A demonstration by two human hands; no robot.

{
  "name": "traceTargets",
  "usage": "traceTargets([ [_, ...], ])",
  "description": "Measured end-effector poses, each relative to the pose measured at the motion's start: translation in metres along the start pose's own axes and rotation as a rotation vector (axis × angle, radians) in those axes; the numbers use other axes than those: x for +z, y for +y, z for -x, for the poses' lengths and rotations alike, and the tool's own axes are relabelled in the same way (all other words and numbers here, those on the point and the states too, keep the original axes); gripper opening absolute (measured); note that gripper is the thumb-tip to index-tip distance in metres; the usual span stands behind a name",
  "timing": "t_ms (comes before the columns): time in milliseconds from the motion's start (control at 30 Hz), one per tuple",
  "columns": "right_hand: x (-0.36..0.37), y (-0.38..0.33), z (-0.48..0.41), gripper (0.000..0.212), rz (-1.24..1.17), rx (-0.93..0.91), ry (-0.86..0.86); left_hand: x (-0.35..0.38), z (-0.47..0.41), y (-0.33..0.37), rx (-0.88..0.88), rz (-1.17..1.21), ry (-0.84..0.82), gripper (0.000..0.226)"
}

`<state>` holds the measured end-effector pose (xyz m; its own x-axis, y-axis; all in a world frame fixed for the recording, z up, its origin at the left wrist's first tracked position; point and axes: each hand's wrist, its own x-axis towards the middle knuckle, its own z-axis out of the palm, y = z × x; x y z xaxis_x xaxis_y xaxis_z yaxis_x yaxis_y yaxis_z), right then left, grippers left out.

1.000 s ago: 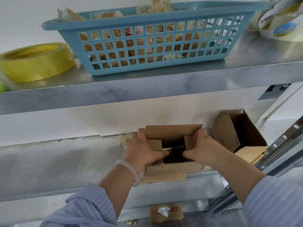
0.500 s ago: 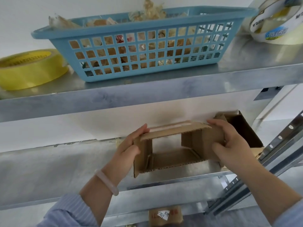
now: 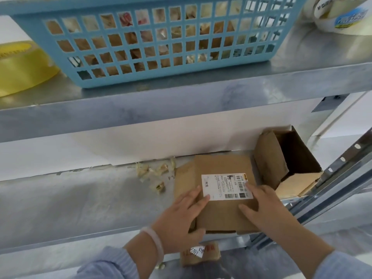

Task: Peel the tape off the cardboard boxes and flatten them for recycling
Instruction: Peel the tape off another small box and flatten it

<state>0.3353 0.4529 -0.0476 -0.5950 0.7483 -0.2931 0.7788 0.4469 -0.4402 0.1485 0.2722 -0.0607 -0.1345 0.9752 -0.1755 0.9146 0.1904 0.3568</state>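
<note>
A flattened brown cardboard box with a white shipping label lies on the middle metal shelf. My left hand presses on its left part with straight fingers, thumb at the near edge. My right hand presses flat on its right part, a fingertip on the label's corner. Right of it, an open cardboard box lies on its side, its mouth facing right. Crumpled bits of peeled tape lie on the shelf left of the flat box.
On the upper shelf stand a blue plastic basket with scraps in it, a yellow tape roll at left and a clear tape roll at right. Below the shelf lies a small labelled box. A slotted metal upright rises at right.
The box was open and held up as a hollow sleeve between both hands; now it lies collapsed flat on the shelf, label up, with both hands pressing on it.
</note>
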Motion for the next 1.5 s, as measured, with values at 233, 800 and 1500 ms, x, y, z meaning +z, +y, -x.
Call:
traceTargets([
  [233, 0.027, 0.015, -0.014, 0.065, 0.165, -0.014, -0.037, 0.018, -0.035, -0.009, -0.124, -0.194, -0.083, 0.068],
  [800, 0.052, 0.001, -0.061, 0.075, 0.449, -0.314, 0.021, 0.044, -0.072, -0.031, -0.194, -0.26, -0.01, 0.088],
  [1500, 0.055, 0.016, -0.09, 0.083, 0.409, -0.352, 0.062, 0.036, -0.093, -0.036, -0.278, -0.255, 0.121, 0.088],
])
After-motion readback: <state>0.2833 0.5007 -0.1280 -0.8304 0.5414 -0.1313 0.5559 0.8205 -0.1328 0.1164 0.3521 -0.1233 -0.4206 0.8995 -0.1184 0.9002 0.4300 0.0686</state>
